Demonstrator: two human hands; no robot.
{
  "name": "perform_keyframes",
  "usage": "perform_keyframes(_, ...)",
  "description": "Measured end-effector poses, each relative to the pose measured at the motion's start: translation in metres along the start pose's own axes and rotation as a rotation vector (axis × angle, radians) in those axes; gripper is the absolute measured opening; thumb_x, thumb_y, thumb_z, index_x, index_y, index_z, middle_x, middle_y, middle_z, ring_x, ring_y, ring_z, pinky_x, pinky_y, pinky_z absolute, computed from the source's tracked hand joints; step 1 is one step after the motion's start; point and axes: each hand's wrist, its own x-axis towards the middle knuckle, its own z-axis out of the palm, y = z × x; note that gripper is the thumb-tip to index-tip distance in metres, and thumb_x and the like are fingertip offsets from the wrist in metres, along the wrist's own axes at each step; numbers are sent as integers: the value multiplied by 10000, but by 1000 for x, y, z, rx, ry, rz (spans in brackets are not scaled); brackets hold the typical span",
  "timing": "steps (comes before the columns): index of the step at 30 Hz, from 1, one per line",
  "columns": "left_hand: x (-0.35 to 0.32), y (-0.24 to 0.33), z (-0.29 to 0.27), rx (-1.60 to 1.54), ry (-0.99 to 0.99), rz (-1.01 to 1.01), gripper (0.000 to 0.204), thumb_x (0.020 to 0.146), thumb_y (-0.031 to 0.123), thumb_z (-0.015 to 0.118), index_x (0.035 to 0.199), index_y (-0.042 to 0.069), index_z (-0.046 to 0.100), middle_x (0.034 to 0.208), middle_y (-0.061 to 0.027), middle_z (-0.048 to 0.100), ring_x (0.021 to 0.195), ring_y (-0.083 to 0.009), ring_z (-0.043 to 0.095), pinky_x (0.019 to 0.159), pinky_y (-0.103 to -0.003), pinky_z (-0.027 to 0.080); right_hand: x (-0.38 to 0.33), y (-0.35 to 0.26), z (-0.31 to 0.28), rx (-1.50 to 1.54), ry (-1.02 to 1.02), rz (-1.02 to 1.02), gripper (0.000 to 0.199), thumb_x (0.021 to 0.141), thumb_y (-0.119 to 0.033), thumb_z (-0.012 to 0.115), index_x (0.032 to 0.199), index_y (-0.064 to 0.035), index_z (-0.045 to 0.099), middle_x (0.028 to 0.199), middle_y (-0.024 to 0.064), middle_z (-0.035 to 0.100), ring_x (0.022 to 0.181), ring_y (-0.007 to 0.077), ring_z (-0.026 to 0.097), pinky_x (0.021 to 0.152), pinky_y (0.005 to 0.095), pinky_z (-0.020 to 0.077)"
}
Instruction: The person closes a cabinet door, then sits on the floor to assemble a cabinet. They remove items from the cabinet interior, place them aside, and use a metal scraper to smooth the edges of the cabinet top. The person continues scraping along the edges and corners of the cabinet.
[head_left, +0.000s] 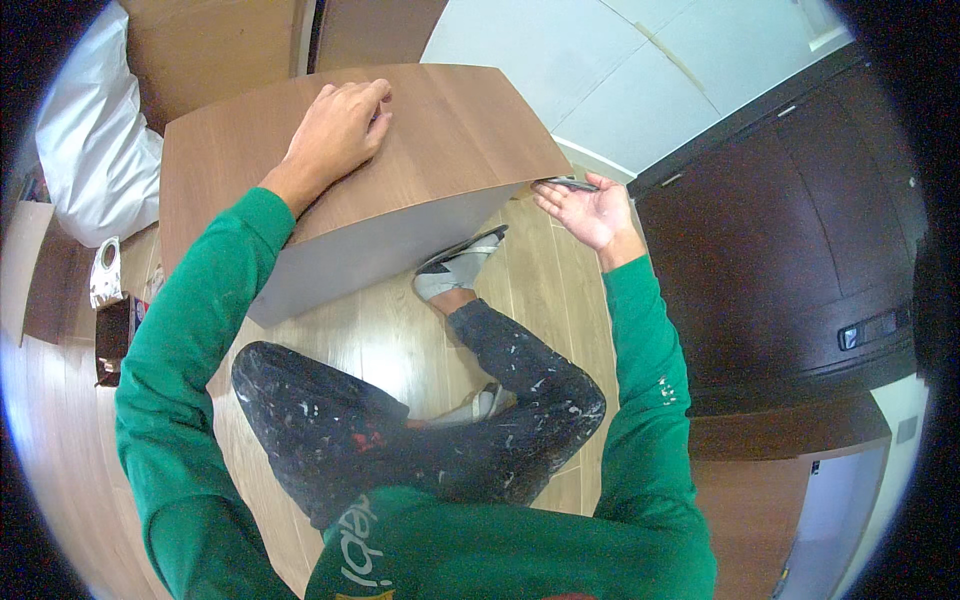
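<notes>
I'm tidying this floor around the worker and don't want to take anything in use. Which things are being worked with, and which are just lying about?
In use:
- wooden cabinet box under left hand
- small dark tool at right hand

Lying about:
- white plastic bag
- tape roll
- dark box

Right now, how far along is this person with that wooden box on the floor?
Done: the box looks assembled, its brown top and grey side joined. In hand: the left hand lies flat on the top, while the right hand, palm up, meets its right corner with a dark, thin thing at the fingertips. What is left cannot be told from this view; the far sides are hidden.
</notes>
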Motion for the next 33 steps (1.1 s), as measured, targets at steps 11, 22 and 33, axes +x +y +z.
perform_keyframes(11,0,-5,7,39,6,7,165,959,199,613,1061,70,607,934,-115,695,925,-283,665,866,-421,467,-10,5,11,-40,50,-117,733,977,-255,270,1543,152,43,1639,340,129,1532,455,184,1263,561,131)
perform_keyframes(22,0,-5,6,37,11,15,172,953,199,600,1056,61,603,923,-120,695,941,-300,658,866,-432,462,-6,16,24,-85,147,-206,713,992,-263,273,1548,144,86,1628,346,148,1534,447,181,1272,528,123)
perform_keyframes(33,-1,-7,8,71,79,65,158,956,202,602,1036,67,597,884,-116,686,882,-301,649,821,-432,447,-19,126,81,-143,-11,145,630,953,-316,368,1429,97,361,1468,309,423,1353,417,437,1173,537,297)
